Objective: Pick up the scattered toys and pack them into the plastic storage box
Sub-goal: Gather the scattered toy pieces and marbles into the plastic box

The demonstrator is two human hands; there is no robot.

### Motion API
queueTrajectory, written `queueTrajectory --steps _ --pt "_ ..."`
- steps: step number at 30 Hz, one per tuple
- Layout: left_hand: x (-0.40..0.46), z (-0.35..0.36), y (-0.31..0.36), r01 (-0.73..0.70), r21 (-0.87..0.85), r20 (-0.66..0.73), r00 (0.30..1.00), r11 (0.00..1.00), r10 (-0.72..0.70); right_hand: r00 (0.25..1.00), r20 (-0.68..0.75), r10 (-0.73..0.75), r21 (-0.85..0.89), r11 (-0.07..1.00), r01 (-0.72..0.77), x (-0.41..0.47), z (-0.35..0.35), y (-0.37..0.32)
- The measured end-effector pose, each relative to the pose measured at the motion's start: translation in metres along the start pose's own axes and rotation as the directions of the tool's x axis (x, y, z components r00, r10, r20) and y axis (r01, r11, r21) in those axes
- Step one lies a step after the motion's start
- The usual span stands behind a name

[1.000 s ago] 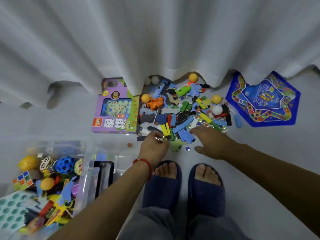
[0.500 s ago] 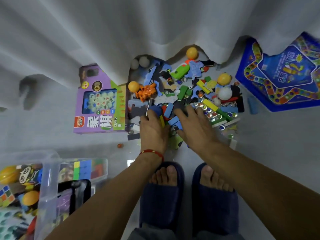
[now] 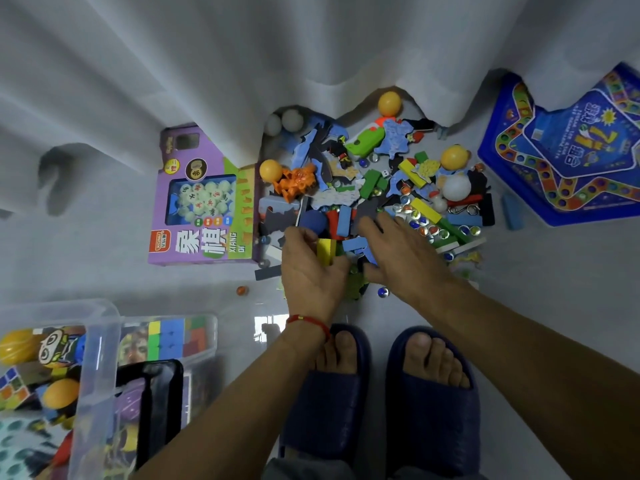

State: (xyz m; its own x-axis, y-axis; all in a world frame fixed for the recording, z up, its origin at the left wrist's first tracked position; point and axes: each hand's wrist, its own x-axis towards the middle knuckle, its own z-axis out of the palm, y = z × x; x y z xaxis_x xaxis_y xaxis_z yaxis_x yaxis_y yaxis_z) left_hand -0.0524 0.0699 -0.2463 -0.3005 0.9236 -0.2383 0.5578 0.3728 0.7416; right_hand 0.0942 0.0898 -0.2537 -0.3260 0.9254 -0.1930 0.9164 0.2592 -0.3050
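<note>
Both hands are digging in the toy pile (image 3: 377,188) by the curtain (image 3: 277,64). The left hand (image 3: 311,271) is curling around a yellow block (image 3: 325,250), standing long-way up. The right hand (image 3: 398,258) is lying flat, fingers spread. The box (image 3: 100,358) is sitting far left.

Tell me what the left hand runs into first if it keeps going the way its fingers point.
The left hand points up and away into the toy pile. Its fingers already touch a yellow block; straight beyond sits the dark blue ball, probably the next contact, though depth is hard to judge.
</note>
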Motion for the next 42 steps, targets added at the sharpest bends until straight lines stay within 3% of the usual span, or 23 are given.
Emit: queueTrajectory --steps 2,4,7,10,12,14,16,18,22,25,27,29,30,32,36,39,42 --pt "-0.012 -0.002 0.006 0.049 -0.183 0.014 0.999 0.982 -0.048 0.998 -0.055 0.031 0.100 0.995 -0.026 0.000 -0.001 0.004" --pt "-0.017 -0.003 0.015 0.194 -0.359 0.079 0.981 0.913 -0.177 0.992 -0.113 0.056 0.217 0.976 -0.030 0.001 0.000 0.011" --pt "-0.013 -0.008 0.025 0.457 -0.560 0.239 0.888 0.691 -0.393 0.979 -0.172 0.109 0.370 0.928 -0.039 -0.001 0.002 0.023" --pt "-0.010 -0.014 0.028 0.564 -0.700 0.454 0.825 0.438 -0.338 0.947 -0.188 0.260 0.532 0.838 -0.124 -0.006 -0.006 0.027" --pt "-0.010 -0.016 0.028 0.591 -0.728 0.521 0.807 0.348 -0.279 0.942 -0.171 0.288 0.587 0.798 -0.137 -0.010 -0.019 0.021" --pt "-0.008 -0.014 0.028 0.642 -0.698 0.582 0.766 0.317 -0.273 0.962 -0.170 0.214 0.580 0.811 -0.078 -0.017 -0.030 0.011" --pt "-0.007 -0.010 0.029 0.672 -0.649 0.617 0.739 0.357 -0.270 0.988 -0.131 0.086 0.526 0.850 -0.005 -0.025 -0.033 -0.005" --pt "-0.006 -0.006 0.027 0.640 -0.619 0.578 0.764 0.455 -0.288 0.995 -0.098 -0.011 0.490 0.870 0.058 -0.031 -0.029 -0.015" --pt "-0.002 -0.011 0.021 0.617 -0.641 0.545 0.785 0.457 -0.295 0.979 -0.103 0.179 0.565 0.820 -0.090 -0.044 -0.015 0.009" --pt "-0.003 -0.016 0.018 0.598 -0.616 0.553 0.792 0.514 -0.259 0.987 -0.030 0.155 0.362 0.923 -0.134 -0.061 0.000 0.031" --pt "-0.007 -0.014 0.014 0.465 -0.569 0.497 0.851 0.678 -0.167 0.994 -0.013 0.104 0.231 0.968 -0.098 -0.068 0.007 0.032" --pt "-0.014 -0.008 0.010 0.189 -0.418 0.426 0.905 0.888 0.008 0.994 -0.002 0.108 0.119 0.987 -0.107 -0.067 0.009 0.027" --pt "-0.018 -0.004 0.007 0.086 -0.351 0.413 0.908 0.932 0.071 0.993 0.012 0.118 0.074 0.990 -0.119 -0.065 0.010 0.025" --pt "-0.022 0.002 0.005 0.053 -0.314 0.403 0.911 0.948 0.083 0.991 0.028 0.128 -0.005 0.992 -0.128 -0.062 0.012 0.021" --pt "-0.017 0.003 0.006 0.151 -0.303 0.338 0.940 0.941 -0.042 0.990 0.060 0.128 -0.062 0.990 -0.124 -0.055 0.013 0.019" --pt "0.005 -0.007 0.011 0.012 -0.133 0.183 0.983 0.991 0.012 0.988 0.079 0.133 -0.069 0.989 -0.127 -0.050 0.013 0.018" --pt "0.047 -0.018 0.017 -0.210 0.184 -0.021 0.976 0.960 0.217 0.985 0.058 0.159 -0.069 0.985 -0.155 -0.049 0.018 0.012"
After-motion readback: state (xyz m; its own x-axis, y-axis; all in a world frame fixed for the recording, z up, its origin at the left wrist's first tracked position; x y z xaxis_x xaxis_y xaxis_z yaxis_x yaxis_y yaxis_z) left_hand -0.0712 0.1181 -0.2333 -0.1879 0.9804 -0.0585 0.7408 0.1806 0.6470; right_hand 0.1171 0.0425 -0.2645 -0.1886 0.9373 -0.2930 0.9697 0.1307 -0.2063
